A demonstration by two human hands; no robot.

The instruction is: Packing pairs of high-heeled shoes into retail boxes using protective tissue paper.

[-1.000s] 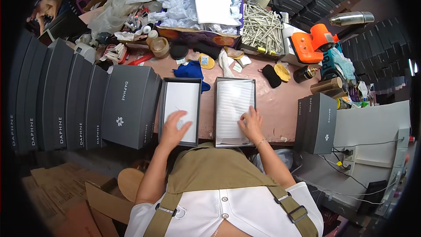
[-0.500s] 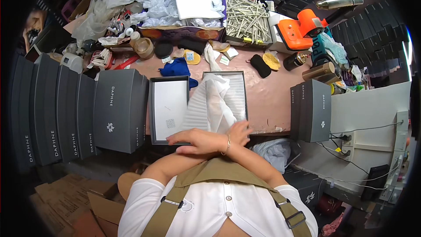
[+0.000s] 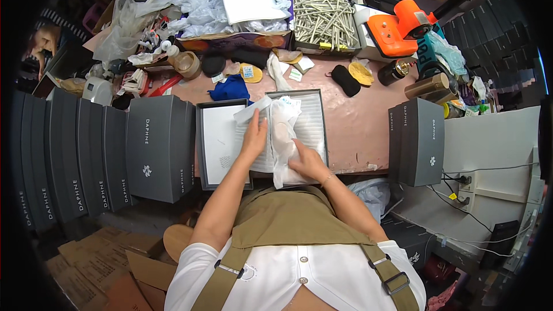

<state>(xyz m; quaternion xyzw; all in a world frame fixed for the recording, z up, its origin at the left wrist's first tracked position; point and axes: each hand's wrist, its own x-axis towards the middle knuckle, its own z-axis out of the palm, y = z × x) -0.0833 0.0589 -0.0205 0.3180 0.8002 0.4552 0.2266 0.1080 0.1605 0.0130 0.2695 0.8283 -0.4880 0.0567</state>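
A grey shoe box [image 3: 326, 121] stands on the pink tabletop in front of me, lined with a ribbed white foam sheet [image 3: 311, 120]. In it lies a long bundle wrapped in thin white tissue paper [image 3: 282, 138]; what is inside is hidden. My right hand [image 3: 309, 164] has its thumb and fingers on the near right side of this bundle, gripping it. My left hand [image 3: 254, 138] is at the box's left side, fingers stretched out against a raised flap of the foam sheet. Left of the box is a grey lid [image 3: 224, 138], white inside.
Closed grey boxes stand at the left [image 3: 158, 150] and right [image 3: 423, 141]. Behind are a blue cloth [image 3: 230, 88], black pads, a carton of pale sticks [image 3: 324, 17], crumpled tissue [image 3: 201, 0], an orange device [image 3: 397, 31] and a metal flask [image 3: 429, 86].
My arms have uncrossed. My left hand has moved up to the foam flap, and my right hand has come onto the wrapped bundle. The tissue lies closer around the bundle.
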